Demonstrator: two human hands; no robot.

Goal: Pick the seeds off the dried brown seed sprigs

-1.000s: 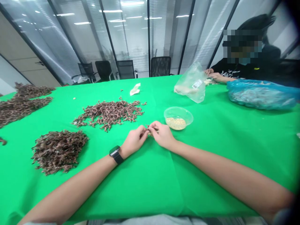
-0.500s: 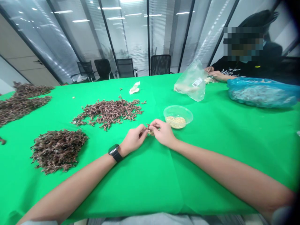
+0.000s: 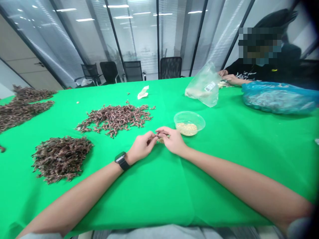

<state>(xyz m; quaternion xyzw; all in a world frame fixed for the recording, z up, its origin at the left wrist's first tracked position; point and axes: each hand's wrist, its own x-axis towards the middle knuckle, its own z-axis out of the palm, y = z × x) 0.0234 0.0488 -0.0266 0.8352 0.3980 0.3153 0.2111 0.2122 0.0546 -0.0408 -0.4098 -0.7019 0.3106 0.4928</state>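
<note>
My left hand (image 3: 142,146) and my right hand (image 3: 172,141) meet fingertip to fingertip above the green cloth, both pinched on one small dried brown piece (image 3: 157,134). Fingers mostly cover it; its kind I cannot make out. Under my right fingers lies a little heap of golden seed-like grains (image 3: 160,140). Just beyond my right hand stands a clear plastic bowl (image 3: 189,118) with pale golden grains (image 3: 186,128) at its bottom. A spread pile of similar dried brown pieces (image 3: 119,117) lies ahead of my left hand, and a denser heap (image 3: 62,158) sits farther left.
More brown heaps (image 3: 21,111) lie at the far left. A crumpled white paper (image 3: 143,92), a clear labelled bag (image 3: 204,87) and a filled blue bag (image 3: 279,98) rest across the green-covered table (image 3: 154,196). A co-worker's hands (image 3: 230,78) work at the far right.
My hands stay in nearly the same place. My right fingers have shifted slightly around the brown piece, which now shows less.
</note>
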